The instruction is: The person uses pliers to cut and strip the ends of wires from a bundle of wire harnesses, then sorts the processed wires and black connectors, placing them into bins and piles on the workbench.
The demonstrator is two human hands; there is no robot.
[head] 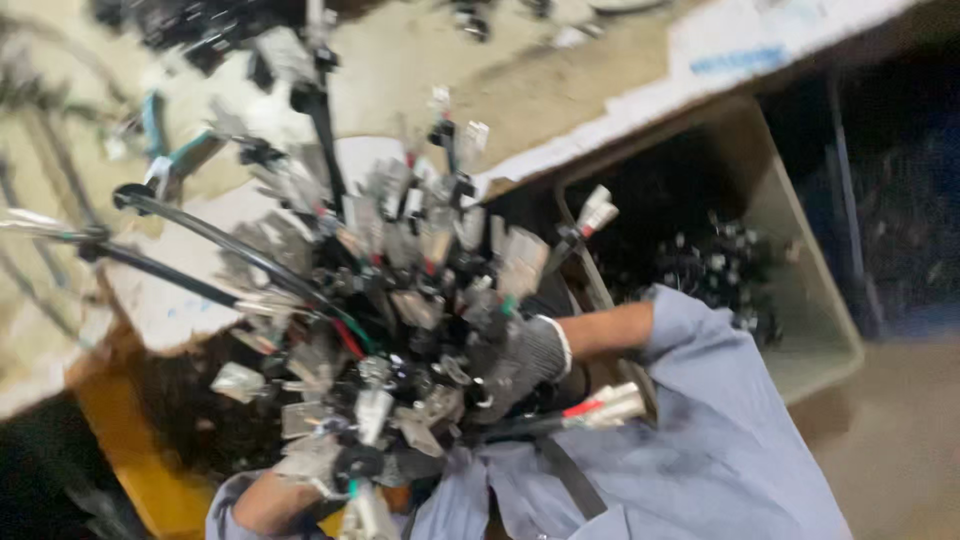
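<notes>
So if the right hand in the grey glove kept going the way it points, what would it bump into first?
The right hand points left, into the bundle of black cables with clear plug ends it already grips. So it would meet more of that bundle first, though the blur makes depth hard to judge.

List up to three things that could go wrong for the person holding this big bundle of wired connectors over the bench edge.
1. The bundle of wired connectors is bulky and tangled; loose ends stick out all round, so some might snag on the workbench edge.
2. Both gloved hands, the right hand and the left hand, grip only its lower part, so pieces may slip free.
3. Dropped pieces could fall beside the bin rather than into it.
</notes>
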